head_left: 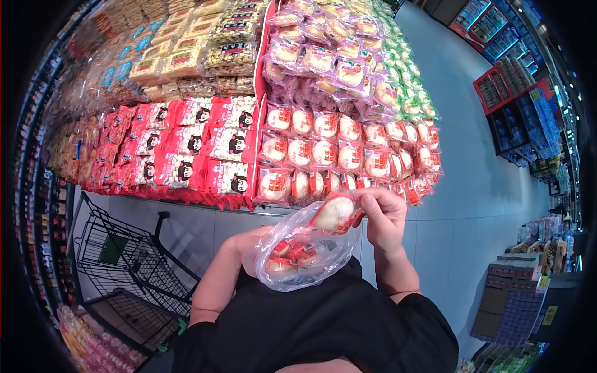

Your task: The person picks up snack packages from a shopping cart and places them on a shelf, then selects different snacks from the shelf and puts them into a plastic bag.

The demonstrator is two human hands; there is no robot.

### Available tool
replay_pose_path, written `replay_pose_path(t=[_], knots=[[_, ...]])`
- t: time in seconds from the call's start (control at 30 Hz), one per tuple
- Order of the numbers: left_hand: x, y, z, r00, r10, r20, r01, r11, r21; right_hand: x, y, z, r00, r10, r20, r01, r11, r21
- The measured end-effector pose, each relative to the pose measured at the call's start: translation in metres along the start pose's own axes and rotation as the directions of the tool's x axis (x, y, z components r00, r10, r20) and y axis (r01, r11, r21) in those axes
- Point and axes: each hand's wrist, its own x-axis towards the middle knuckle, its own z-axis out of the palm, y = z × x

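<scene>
My left hand [244, 241] grips a clear plastic bag [320, 270] in front of my body; the bag hides most of its fingers. Several pastries in red-and-clear wrappers [292, 253] lie inside. Between the fingers and thumb of my right hand [384, 214] is one wrapped pastry [336, 213], pale and round in a red-and-clear packet. It hangs tilted over the bag's mouth. Just beyond my hands, rows of matching red-printed pastry packets [325, 152] fill the near right section of the display.
Red bags of small white snacks [186, 143] lie left of a red divider [261, 74]. Purple-wrapped pastries [318, 59] are stacked behind. A black shopping cart [124, 261] stands at my left. Grey floor [454, 174] runs along the right, past stacked boxes [510, 298].
</scene>
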Motion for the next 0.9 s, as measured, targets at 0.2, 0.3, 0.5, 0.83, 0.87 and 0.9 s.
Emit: replay_pose_path(t=[0.2, 0.3, 0.5, 0.83, 0.87, 0.9], knots=[[0.0, 0.007, 0.014, 0.998, -0.055, -0.036, 0.051, 0.995, -0.083, 0.031, 0.039, -0.008, 0.961, 0.226, -0.16, -0.171, 0.939, 0.299], [0.002, 0.007, 0.007, 0.997, -0.036, 0.074, 0.03, 0.996, 0.082, 0.037, 0.049, -0.01, 0.952, 0.278, -0.129, -0.22, 0.913, 0.344], [0.001, 0.007, 0.009, 0.996, -0.083, 0.019, 0.08, 0.989, 0.127, 0.051, 0.053, -0.002, 0.902, 0.394, -0.174, -0.318, 0.882, 0.347], [0.002, 0.003, 0.007, 1.0, 0.02, 0.02, -0.023, 0.986, 0.166, 0.07, 0.103, 0.004, 0.984, 0.175, 0.046, -0.161, 0.963, -0.214], [0.001, 0.002, 0.006, 1.0, 0.009, 0.016, -0.011, 0.989, 0.147, 0.069, 0.107, 0.004, 0.979, 0.202, 0.016, -0.193, 0.951, -0.24], [0.001, 0.002, 0.006, 1.0, -0.002, 0.011, 0.0, 0.992, 0.128, 0.071, 0.104, 0.008, 0.979, 0.203, 0.016, -0.194, 0.951, -0.24]])
